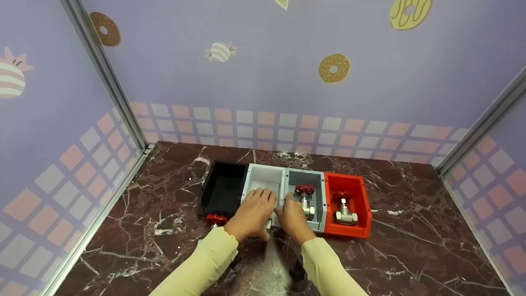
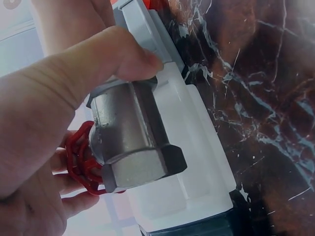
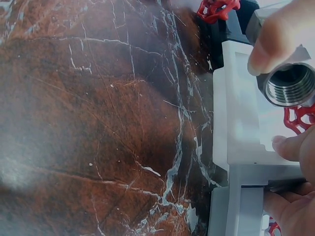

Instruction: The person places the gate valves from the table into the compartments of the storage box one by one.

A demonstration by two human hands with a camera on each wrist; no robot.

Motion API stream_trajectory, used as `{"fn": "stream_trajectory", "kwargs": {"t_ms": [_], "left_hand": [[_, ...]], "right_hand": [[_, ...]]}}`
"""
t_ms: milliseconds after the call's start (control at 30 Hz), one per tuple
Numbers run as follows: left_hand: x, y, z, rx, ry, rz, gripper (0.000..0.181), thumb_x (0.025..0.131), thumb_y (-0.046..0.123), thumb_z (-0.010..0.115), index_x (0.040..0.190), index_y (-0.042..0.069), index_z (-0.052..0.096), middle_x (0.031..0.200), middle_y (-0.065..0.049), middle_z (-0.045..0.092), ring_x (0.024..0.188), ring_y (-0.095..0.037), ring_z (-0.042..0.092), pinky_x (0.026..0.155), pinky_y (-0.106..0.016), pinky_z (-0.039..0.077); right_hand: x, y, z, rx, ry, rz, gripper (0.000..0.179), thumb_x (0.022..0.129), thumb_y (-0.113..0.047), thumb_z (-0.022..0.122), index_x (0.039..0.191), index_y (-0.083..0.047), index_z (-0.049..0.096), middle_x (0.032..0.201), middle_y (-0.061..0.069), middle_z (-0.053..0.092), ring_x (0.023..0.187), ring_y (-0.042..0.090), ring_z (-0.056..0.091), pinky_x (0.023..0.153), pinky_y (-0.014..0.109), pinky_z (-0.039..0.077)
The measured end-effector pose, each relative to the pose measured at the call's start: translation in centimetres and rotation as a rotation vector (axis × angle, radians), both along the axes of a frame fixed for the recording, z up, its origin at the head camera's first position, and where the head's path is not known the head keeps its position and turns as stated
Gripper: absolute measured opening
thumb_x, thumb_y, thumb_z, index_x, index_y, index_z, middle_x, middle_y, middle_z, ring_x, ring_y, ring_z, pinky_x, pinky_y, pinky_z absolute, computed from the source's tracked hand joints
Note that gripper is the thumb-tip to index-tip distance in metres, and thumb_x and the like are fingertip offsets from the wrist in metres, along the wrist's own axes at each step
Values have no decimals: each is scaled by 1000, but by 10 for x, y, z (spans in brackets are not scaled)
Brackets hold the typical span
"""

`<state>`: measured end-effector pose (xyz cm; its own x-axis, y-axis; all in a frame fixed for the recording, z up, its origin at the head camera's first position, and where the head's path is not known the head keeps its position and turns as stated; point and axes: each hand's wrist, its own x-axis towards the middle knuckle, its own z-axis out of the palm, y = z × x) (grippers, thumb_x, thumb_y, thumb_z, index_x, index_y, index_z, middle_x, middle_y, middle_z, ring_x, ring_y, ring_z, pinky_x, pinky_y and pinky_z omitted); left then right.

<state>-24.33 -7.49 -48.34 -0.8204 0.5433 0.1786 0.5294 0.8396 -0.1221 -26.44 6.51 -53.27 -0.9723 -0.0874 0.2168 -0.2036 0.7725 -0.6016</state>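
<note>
Marble [image 1: 419, 246] under white bin [image 1: 265, 176], valves [image 1: 305, 209] alongside

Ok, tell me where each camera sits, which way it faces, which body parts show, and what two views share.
Head: worn on the head, facing forward and down at the row of bins; left hand, right hand and sleeves show.
Left wrist: facing the held valve, white bin beyond; left hand shows.
Right wrist: facing the marbled surface and bins; right hand shows, pinching a bin wall, plus the left thumb.
Shared: both wrist views show the valve and white bin.
</note>
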Motion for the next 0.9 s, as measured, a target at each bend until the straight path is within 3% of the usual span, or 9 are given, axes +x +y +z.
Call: {"fn": "stream_trajectory", "kwargs": {"t_ms": [633, 900], "left_hand": [[-23, 2, 0, -19, -40, 22, 100, 44, 49, 93, 122, 6, 49, 116, -10, 55, 111, -29, 54, 98, -42, 45], [-34, 0, -2, -7, -47, 56, 97, 47, 48, 92, 124, 6, 50, 120, -10, 55, 114, -29, 53, 101, -43, 43]], "right_hand": [[0, 2, -2, -24, -4, 16, 35, 83, -14, 73, 103, 4, 51, 79, 25, 66, 80, 41, 68, 66, 48, 53], [0, 2, -2, -35, -43, 24, 36, 84, -15, 72, 107, 4, 52, 77, 21, 65, 75, 34, 67, 64, 44, 52]]}}
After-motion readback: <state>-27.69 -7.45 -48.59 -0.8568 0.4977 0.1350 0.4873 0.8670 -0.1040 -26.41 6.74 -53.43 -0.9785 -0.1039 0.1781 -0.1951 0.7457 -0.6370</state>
